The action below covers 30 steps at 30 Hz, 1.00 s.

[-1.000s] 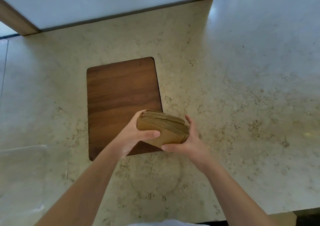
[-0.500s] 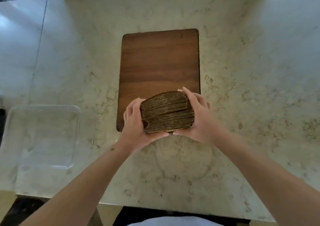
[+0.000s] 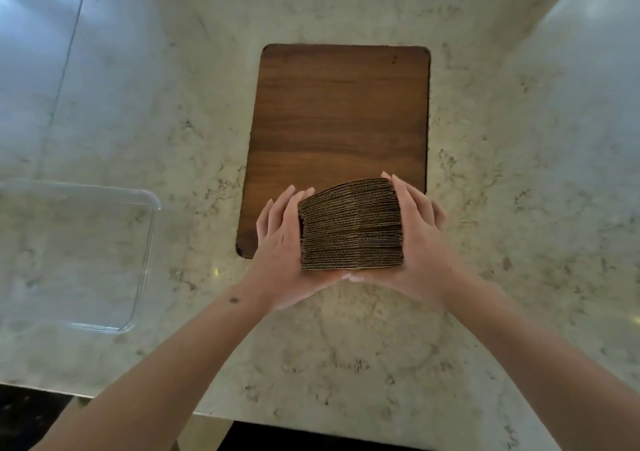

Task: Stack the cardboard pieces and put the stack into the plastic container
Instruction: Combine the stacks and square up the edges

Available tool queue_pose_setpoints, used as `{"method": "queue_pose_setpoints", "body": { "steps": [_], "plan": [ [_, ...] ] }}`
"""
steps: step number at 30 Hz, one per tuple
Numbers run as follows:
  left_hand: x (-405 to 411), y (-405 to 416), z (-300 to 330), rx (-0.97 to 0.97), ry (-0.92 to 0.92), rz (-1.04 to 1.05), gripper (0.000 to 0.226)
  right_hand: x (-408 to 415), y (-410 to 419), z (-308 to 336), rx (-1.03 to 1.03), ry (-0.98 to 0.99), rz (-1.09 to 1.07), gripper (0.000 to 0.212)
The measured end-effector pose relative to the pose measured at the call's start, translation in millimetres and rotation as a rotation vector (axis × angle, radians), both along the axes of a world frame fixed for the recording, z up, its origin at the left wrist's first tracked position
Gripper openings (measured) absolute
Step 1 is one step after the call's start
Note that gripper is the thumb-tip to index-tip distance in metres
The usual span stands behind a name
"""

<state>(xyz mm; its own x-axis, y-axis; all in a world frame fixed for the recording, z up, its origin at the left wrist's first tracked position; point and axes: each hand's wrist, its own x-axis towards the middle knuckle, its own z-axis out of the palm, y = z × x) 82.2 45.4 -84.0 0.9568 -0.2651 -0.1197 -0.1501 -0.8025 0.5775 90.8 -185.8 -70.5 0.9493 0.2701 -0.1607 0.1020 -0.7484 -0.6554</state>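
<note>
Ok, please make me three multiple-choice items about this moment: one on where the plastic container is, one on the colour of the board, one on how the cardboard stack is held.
1. Where is the plastic container?
A. To the left of the wooden board
B. On the board
C. To the right of the board

2. What colour is the board?
A. White
B. Dark brown
C. Green

3. How is the cardboard stack held?
A. By the left hand alone
B. Lying loose in the container
C. Pressed between the left hand and the right hand

Answers: 1 A, it stands at the left edge of the counter. 2 B, dark wood grain shows. 3 C, one palm is on each side.
</note>
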Motion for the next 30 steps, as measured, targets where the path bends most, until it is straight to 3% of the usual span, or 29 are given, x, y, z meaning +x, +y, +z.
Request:
{"method": "queue_pose_setpoints", "body": {
  "steps": [3,11,18,24,30],
  "plan": [
    [-1,-1,-1,-0.001,-0.021,0.004,0.124,1,3,-2,0.002,-0.018,-0.010,0.145],
    [3,14,16,-0.127,0.223,-0.001,0.137,2,-9,-8,0.029,-0.051,0.064,0.139],
    [-7,4,1,-0.057,-0.001,0.092,0.126,4,-7,-13,-0.027,-0.065,0.100,0.140],
    [-10,-5,-3,-0.104,-0.033,0.105,0.121,4,-6,-10,-0.015,-0.098,0.070,0.136],
    [-7,-3,-6,-0.024,0.010,0.061,0.127,-2,-5,-18,-0.013,-0.069,0.040,0.132]
  ]
}}
